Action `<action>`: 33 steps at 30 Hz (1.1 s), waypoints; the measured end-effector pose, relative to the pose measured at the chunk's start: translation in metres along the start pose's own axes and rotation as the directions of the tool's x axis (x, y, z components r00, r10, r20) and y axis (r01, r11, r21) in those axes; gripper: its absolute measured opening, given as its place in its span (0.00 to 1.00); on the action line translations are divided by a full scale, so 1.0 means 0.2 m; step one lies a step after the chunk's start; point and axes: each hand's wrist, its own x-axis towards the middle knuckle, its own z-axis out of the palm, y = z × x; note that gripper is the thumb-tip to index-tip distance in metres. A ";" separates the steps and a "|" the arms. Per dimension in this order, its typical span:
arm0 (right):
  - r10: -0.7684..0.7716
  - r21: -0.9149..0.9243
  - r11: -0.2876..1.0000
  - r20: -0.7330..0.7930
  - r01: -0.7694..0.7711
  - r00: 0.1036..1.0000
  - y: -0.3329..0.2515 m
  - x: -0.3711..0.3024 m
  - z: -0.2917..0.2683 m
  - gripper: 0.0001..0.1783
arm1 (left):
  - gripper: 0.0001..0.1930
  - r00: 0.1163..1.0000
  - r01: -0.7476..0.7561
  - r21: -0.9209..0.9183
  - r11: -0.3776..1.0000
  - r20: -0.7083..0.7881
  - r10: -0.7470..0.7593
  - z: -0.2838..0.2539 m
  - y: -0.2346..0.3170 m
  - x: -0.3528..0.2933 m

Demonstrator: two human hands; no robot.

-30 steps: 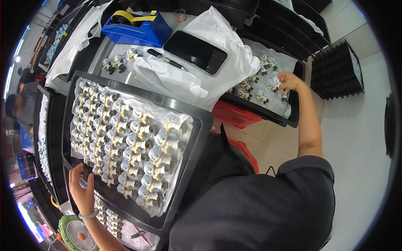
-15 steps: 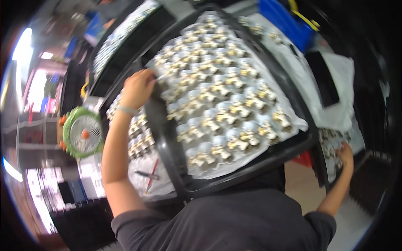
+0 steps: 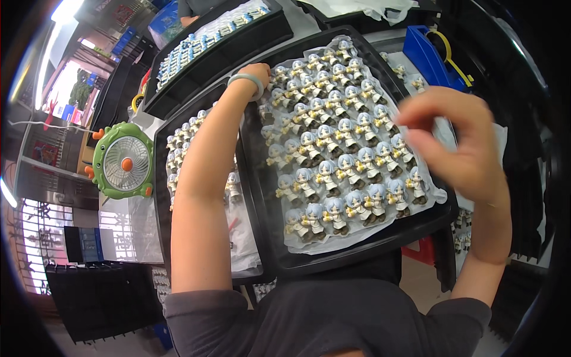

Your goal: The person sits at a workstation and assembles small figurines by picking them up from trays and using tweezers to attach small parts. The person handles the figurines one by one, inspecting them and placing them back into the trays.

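Rows of small figurines (image 3: 326, 138) with pale blue-grey hair and white clothes stand on a white plastic sheet in a large black tray (image 3: 357, 253). My left hand (image 3: 257, 75), a pale band at its wrist, is at the tray's far left corner. Its fingers curl down beside the end figurines; what they grip is hidden. Over the tray's right edge is my right hand (image 3: 461, 143), blurred by motion. Its thumb and forefinger are apart beside the right-hand figurines, and I see nothing held between them.
Left of the big tray, under my forearm, another black tray (image 3: 253, 262) holds more figurines. Beyond stands a black bin (image 3: 238, 49) of blue-and-white pieces. A green fan (image 3: 126, 160) is at the left, a blue tape dispenser (image 3: 425, 56) at the far right.
My right hand has come up from the lower right table to the big tray's right edge. My left hand stays at the tray's left corner. The whole view has shifted and become sharper.
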 end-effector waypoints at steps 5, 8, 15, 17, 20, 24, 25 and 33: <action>-0.132 0.034 0.991 0.274 0.128 0.953 0.07 0.34 0.34 0.07 | 0.11 0.857 -0.211 -0.215 0.954 -0.509 0.075 -0.14 -0.06 -0.26; -0.140 0.122 0.987 0.369 0.101 0.919 0.17 0.40 0.52 0.05 | 0.16 0.923 -0.331 -0.807 0.489 -0.384 -0.008 -0.22 -0.08 -0.64; 0.026 0.109 0.988 0.579 -0.109 0.815 0.34 0.32 0.71 0.05 | 0.39 0.988 -0.093 -0.957 -0.274 -0.122 0.091 -0.17 -0.06 -1.36; -0.001 0.185 0.976 0.521 -0.112 0.854 0.34 0.33 0.72 0.05 | 0.44 0.984 -0.106 -0.942 -0.317 -0.145 0.101 -0.11 -0.05 -1.44; -0.033 0.150 0.988 0.452 -0.039 0.891 0.34 0.34 0.71 0.08 | 0.43 0.941 -0.248 -0.921 -0.300 -0.302 0.150 -0.03 -0.05 -1.43; -0.317 0.108 0.946 0.497 0.305 0.808 0.35 0.32 0.74 0.25 | 0.41 0.948 -0.269 -0.943 -0.197 -0.295 0.121 -0.04 -0.04 -1.43; -0.369 0.104 0.921 0.537 0.375 0.758 0.32 0.31 0.76 0.27 | 0.41 0.942 -0.304 -0.948 -0.093 -0.314 0.122 -0.03 -0.05 -1.42; -0.349 0.087 0.889 0.766 0.450 0.540 0.27 0.20 0.83 0.32 | 0.33 0.858 -0.276 -0.415 0.867 -0.513 0.028 -0.10 -0.04 -1.49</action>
